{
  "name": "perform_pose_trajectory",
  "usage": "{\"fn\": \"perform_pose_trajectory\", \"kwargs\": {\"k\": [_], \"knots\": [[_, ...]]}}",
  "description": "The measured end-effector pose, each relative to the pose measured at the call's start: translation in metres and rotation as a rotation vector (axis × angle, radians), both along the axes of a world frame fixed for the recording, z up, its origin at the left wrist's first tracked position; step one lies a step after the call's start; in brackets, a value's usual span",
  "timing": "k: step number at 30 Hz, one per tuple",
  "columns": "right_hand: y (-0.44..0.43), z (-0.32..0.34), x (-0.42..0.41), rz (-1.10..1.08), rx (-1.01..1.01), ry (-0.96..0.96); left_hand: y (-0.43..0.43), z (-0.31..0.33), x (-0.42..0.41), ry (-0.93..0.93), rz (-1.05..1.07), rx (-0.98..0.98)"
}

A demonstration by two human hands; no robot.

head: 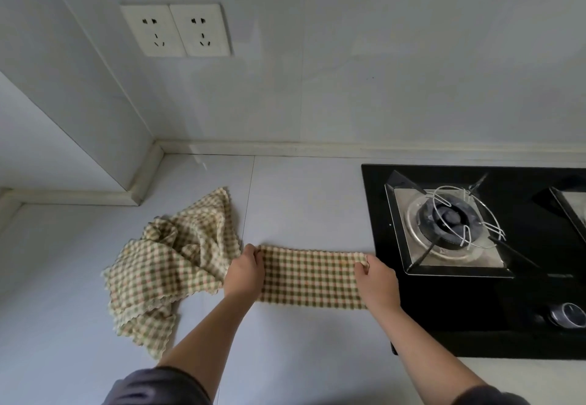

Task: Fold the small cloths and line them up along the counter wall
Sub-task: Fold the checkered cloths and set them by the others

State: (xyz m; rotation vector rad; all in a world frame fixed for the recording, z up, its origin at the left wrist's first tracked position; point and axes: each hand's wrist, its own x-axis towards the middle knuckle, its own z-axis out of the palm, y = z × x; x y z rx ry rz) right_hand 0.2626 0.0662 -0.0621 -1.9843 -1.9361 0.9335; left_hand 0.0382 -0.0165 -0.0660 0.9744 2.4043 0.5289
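Two dark grey sleeves (158,385) were seen at the near edge, with bare forearms stretched forward over a pale, smooth table (301,201). A folded cloth (312,277), checked in green, cream and orange, with a nubbly weave and wavy edges, was laid flat on the table as a long narrow band. Its right end was just beside the stove (459,309).

The left hand (244,273) was placed at the band's left end, and the far left corner was pinched by its curled fingers (250,250). The right hand (375,281) was set at the right end, where the far right corner was pinched between its fingers (363,266) and thumb.

Just beside the left hand, a heap of cloths (171,265) in the same checked fabric was left crumpled and unfolded.

The stove, of glossy black glass, was set into the table on the right. A round knob (567,314) was seen at its near side. Beyond it was a round burner (450,217) in a square steel tray under a bent wire ring.

Farther back, a pale raised trim strip (317,147) was run along the foot of a glossy grey-white wall (380,55), well apart from both the band and the heap. Two white sockets (176,30) were fixed side by side high on the wall.
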Motion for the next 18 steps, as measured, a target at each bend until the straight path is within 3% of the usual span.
{"fn": "perform_pose_trajectory", "kwargs": {"k": [8,12,14,18], "knots": [[0.000,0.010,-0.006,0.074,0.057,-0.165,0.003,0.009,0.006,0.190,-0.095,-0.011],[-0.015,0.013,0.004,0.254,0.322,-0.290,-0.005,0.004,0.003,0.498,-0.320,0.183],[-0.025,0.009,0.003,0.344,0.372,-0.267,-0.010,-0.001,0.010,0.496,-0.452,0.230],[-0.038,-0.009,-0.016,0.510,0.312,-0.368,-0.012,-0.017,0.025,0.489,-0.682,0.052]]}}
